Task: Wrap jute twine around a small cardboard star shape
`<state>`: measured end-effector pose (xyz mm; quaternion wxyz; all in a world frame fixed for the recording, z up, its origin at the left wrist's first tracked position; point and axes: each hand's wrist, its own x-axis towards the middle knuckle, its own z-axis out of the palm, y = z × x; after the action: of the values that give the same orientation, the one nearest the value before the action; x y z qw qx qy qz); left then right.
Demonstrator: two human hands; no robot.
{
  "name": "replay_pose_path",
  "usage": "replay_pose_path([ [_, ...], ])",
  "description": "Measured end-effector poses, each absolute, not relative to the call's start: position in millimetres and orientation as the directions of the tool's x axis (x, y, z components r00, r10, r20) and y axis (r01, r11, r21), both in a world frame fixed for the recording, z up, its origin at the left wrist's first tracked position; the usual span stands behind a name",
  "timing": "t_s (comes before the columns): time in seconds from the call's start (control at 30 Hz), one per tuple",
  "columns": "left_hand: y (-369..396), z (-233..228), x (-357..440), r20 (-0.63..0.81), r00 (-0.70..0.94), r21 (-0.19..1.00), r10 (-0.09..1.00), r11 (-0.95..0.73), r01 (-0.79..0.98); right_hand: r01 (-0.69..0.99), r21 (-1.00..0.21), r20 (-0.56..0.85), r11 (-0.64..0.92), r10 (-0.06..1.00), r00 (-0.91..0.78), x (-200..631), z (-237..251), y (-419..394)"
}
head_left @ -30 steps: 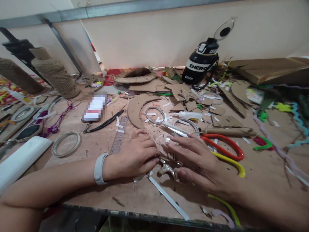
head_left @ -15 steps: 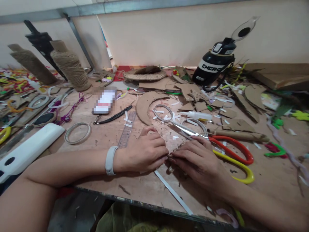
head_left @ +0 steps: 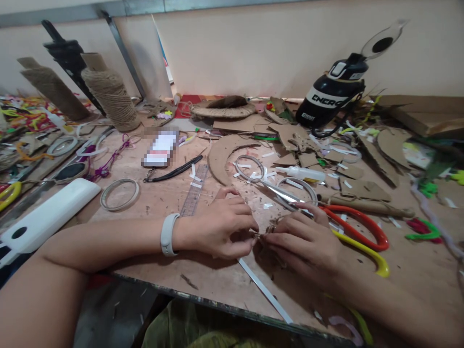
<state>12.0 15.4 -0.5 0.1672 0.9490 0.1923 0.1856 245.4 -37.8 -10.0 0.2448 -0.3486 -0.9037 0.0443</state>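
Observation:
Near the table's front edge, my left hand [head_left: 228, 224] and my right hand [head_left: 308, 241] meet fingertip to fingertip. Between them is a thin brown twig-like scrap [head_left: 258, 236], too small to make out well. My left thumb and forefinger pinch its near end. The right fingers are bunched on the other side, and their undersides are hidden. Below the left fingertips a narrow white strip [head_left: 266, 292] lies slanting toward the edge. Scissors with a red and yellow handle [head_left: 382, 239] rest beyond my right hand, partly covered by it. A clear ruler [head_left: 194, 198] lies behind my left wrist.
Cardboard pieces [head_left: 221, 154] and a glue bottle [head_left: 302, 174] lie farther back. A phone [head_left: 159, 149] and a tape roll [head_left: 119, 195] are at left, with twine spools [head_left: 108, 96] behind. A black bottle [head_left: 328, 96] stands at back right.
The whole view has shifted slightly, so things sit farther right. A gap has opened between my left thumb and fingers, whose tips stay at the brown scrap.

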Motion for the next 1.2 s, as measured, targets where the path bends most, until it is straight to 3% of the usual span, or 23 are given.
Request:
replay_pose_path([
  [0.53,18.3,-2.5,10.1,0.254,0.873,0.493,0.416,-0.832,0.253,0.588,-0.249,0.406,0.770,0.634,-0.658,248.7,-7.7,-41.6],
  [0.8,20.2,-4.4,10.8,0.221,0.872,0.537,0.437,-0.801,0.265,0.585,-0.181,0.365,0.791,0.606,-0.707,252.0,-5.5,-43.1],
  [1.2,20.2,-6.0,14.4,0.160,0.866,0.582,0.473,-0.754,0.304,0.570,-0.210,0.462,0.795,0.594,-0.659,248.6,-11.8,-41.4],
])
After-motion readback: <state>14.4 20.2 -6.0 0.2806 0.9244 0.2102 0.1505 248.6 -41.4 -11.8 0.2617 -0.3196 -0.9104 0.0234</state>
